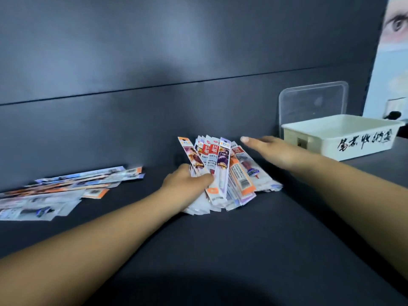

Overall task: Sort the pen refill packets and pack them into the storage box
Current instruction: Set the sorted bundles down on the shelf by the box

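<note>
My left hand [187,183] grips a fanned bundle of pen refill packets [223,171] in the middle of the dark table, thumb across their front. The long narrow packets are white with red, orange and purple print, and their lower ends rest on the table. My right hand [273,151] hovers just right of the bundle's top with fingers straight, holding nothing. A second loose spread of packets [66,186] lies flat at the left. The white storage box [344,138], with black handwriting on its side, stands at the right.
A clear plastic lid [313,100] leans upright against the dark wall behind the box. A poster [395,51] hangs at the far right. The dark table [242,250] stretches bare toward the near edge.
</note>
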### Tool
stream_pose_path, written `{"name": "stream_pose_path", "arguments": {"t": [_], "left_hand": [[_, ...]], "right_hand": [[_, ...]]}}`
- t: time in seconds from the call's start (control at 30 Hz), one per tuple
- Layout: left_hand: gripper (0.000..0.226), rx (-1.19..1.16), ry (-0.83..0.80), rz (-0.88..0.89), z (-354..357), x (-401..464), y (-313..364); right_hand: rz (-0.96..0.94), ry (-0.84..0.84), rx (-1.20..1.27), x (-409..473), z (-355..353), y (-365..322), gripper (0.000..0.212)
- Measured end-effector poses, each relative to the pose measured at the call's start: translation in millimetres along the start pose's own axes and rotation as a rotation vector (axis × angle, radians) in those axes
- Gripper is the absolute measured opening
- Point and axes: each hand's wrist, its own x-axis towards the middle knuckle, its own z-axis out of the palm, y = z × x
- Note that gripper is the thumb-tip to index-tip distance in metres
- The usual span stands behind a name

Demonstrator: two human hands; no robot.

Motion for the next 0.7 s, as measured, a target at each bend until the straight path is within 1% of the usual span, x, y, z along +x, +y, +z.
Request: {"name": "stream_pose_path", "arguments": {"t": [0.03,0.07,0.1,0.17,0.2,0.27,0.3,0.33,0.4,0.43,0.53,0.63,0.7], "left_hand": [[0.053,0.072,0.029,-0.003,5,1,0],[0.066,0.111,0.060,0.008,9,1,1],[0.073,0.119,0.068,0.017,12,1,1],[0.080,0.052,0.023,0.010,14,4,2],[0.078,0.019,-0.006,0.002,16,7,3],[0.066,0.017,-0.054,-0.010,21,10,9],[0.065,0.051,-0.071,-0.009,26,13,10],[0.068,0.088,-0.089,-0.002,32,15,13],[0.071,0.156,-0.111,0.005,40,18,21],[0.069,0.169,-0.109,-0.002,43,20,25],[0.064,0.203,-0.087,-0.066,54,25,36],[0.066,0.148,-0.037,-0.076,60,22,46],[0.057,0.057,-0.026,-0.061,56,23,47]], "right_hand": [[-0.008,-0.030,-0.006,2,5,0,0.072],[-0.021,-0.061,0.002,4,10,1,0.070],[-0.027,-0.099,0.010,5,14,2,0.067],[-0.031,-0.130,0.027,8,18,2,0.060],[-0.041,-0.120,0.042,10,18,2,0.061],[-0.036,-0.083,0.075,10,17,2,0.076],[-0.026,-0.068,0.090,10,16,3,0.082],[-0.025,-0.062,0.102,12,15,5,0.080],[-0.030,-0.076,0.076,13,12,7,0.060],[-0.034,-0.083,0.041,14,10,7,0.054],[-0.071,-0.081,-0.058,14,3,9,0.047],[-0.097,-0.102,-0.158,12,-3,13,0.039],[-0.097,-0.094,-0.155,11,-7,14,0.039]]}}
